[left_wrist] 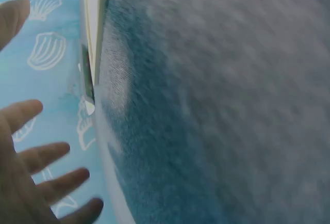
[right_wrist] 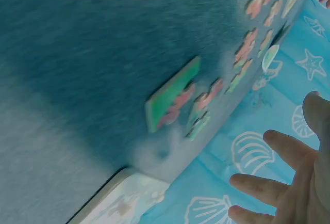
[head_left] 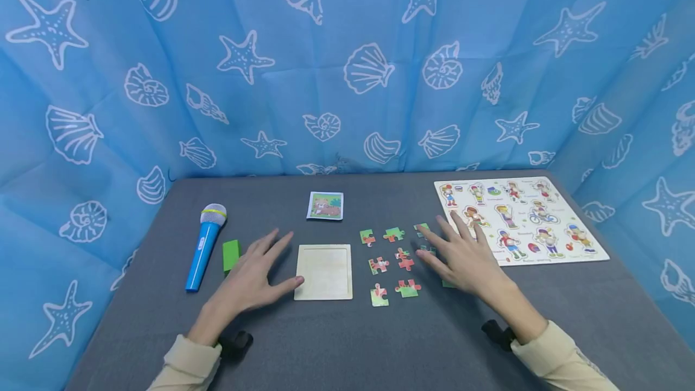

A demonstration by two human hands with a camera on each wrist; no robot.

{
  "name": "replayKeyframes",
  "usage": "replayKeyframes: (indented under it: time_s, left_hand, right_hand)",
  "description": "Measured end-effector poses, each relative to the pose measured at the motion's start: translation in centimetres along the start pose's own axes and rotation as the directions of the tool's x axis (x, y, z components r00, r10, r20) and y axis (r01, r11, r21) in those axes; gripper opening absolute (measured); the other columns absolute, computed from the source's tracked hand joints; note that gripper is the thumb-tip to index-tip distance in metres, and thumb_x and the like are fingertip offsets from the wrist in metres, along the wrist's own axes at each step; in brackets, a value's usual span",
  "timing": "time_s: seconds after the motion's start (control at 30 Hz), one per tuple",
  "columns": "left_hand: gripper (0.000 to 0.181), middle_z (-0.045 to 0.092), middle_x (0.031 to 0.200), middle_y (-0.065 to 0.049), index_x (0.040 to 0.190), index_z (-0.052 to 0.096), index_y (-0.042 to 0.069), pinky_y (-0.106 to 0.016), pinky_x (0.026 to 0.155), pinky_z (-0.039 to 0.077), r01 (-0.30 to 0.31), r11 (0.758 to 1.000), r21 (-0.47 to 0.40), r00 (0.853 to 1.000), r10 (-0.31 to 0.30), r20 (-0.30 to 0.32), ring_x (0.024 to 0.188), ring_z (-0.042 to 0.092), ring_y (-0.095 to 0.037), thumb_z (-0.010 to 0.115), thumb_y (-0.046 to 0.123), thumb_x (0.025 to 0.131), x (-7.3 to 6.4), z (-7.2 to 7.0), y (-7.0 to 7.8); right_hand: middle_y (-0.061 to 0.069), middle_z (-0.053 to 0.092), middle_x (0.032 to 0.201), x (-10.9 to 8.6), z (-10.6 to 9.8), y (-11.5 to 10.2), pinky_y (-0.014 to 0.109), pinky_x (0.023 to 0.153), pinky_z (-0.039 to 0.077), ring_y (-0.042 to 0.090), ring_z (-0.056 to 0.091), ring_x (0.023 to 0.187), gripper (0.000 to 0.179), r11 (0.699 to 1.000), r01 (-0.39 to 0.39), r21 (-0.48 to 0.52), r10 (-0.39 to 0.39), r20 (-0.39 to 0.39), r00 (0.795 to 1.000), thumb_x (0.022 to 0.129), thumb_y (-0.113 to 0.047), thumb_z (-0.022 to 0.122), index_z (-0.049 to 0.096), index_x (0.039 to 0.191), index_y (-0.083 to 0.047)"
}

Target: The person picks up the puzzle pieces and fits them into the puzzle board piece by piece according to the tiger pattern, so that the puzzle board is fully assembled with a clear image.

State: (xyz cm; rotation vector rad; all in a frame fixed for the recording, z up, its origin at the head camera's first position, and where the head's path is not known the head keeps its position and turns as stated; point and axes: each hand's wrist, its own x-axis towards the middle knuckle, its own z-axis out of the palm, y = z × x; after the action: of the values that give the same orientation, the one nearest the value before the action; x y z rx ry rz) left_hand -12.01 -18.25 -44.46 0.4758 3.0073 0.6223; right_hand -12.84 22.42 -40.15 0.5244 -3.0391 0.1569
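My left hand hovers with spread fingers between a green block and a pale wooden puzzle tray; its thumb tip overlaps the tray's left edge in the head view. Over the right end of the loose puzzle pieces is my right hand, fingers spread, holding nothing. It hides part of the pieces beneath it. In the right wrist view, green and red puzzle pieces lie flat on the cloth below the fingers. The left wrist view shows the other hand's fingers apart, with nothing between them.
A blue toy microphone lies at the left. Behind the tray is a small picture card with an animal scene. A large board with sports figures lies at the right. A blue shell-patterned curtain surrounds the grey table.
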Motion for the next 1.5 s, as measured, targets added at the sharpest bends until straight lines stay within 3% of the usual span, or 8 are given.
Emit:
replayKeyframes:
  time_s: [0.13,0.33,0.53,0.73,1.17,1.5]
  left_hand:
    - [0.096,0.031,0.166,-0.019,0.162,0.033,0.022,-0.073,0.108,0.037,-0.017,0.995,-0.095,1.0,0.02,0.024,0.148,0.037,-0.05,0.071,0.066,0.085,0.4,0.1,-0.1]
    - [0.104,0.03,0.167,-0.02,0.162,0.032,0.021,-0.073,0.107,0.038,-0.034,0.991,-0.133,0.995,0.047,0.094,0.148,0.035,-0.052,0.077,0.066,0.079,1.0,0.2,0.1]
    - [0.113,0.028,0.167,-0.02,0.162,0.032,0.023,-0.076,0.107,0.035,-0.017,0.992,-0.123,0.97,0.046,0.237,0.149,0.032,-0.051,0.084,0.066,0.072,1.7,0.1,0.7]
    - [0.118,0.029,0.166,-0.022,0.162,0.032,0.019,-0.075,0.111,0.031,-0.012,0.994,-0.108,0.953,0.044,0.3,0.149,0.032,-0.049,0.089,0.062,0.068,2.0,0.0,0.9]
    - [0.119,0.039,0.158,-0.013,0.159,0.037,0.012,-0.061,0.111,0.04,0.04,0.999,-0.011,0.955,-0.035,0.294,0.141,0.038,-0.037,0.09,0.062,0.065,2.9,0.4,1.0]
    - [0.118,0.038,0.158,-0.013,0.16,0.037,0.013,-0.062,0.111,0.04,0.045,0.998,-0.032,0.962,-0.035,0.272,0.143,0.037,-0.039,0.09,0.062,0.066,2.5,0.6,0.9]
  right_hand:
    - [0.023,0.05,0.153,0.6,0.1,-0.7,0.076,0.111,0.03,0.051,0.035,0.148,0.054,0.999,0.035,0.014,-0.034,-0.019,0.999,0.101,-0.047,0.059,0.055,0.149,-0.022]
    - [0.023,0.053,0.151,2.0,0.2,-2.0,0.073,0.107,0.038,0.05,0.04,0.146,0.054,0.994,0.088,0.068,-0.086,-0.026,0.996,0.101,-0.044,0.061,0.055,0.149,-0.02]
    - [0.022,0.058,0.145,3.9,0.7,-3.5,0.068,0.099,0.047,0.046,0.05,0.138,0.053,0.983,0.129,0.131,-0.13,-0.003,0.992,0.099,-0.039,0.066,0.058,0.146,-0.016]
    - [0.02,0.061,0.14,6.2,1.3,-5.1,0.065,0.095,0.05,0.042,0.056,0.13,0.052,0.968,0.139,0.209,-0.156,0.07,0.985,0.098,-0.035,0.069,0.06,0.144,-0.014]
    - [0.016,0.056,0.146,9.0,3.3,-6.9,0.059,0.094,0.052,0.038,0.055,0.13,0.055,0.972,0.058,0.229,-0.111,0.224,0.968,0.097,-0.031,0.072,0.057,0.147,-0.016]
    - [0.014,0.064,0.126,9.2,3.6,-7.1,0.048,0.077,0.054,0.033,0.06,0.108,0.041,0.974,0.062,0.219,-0.101,0.169,0.98,0.094,-0.026,0.076,0.071,0.131,-0.011]
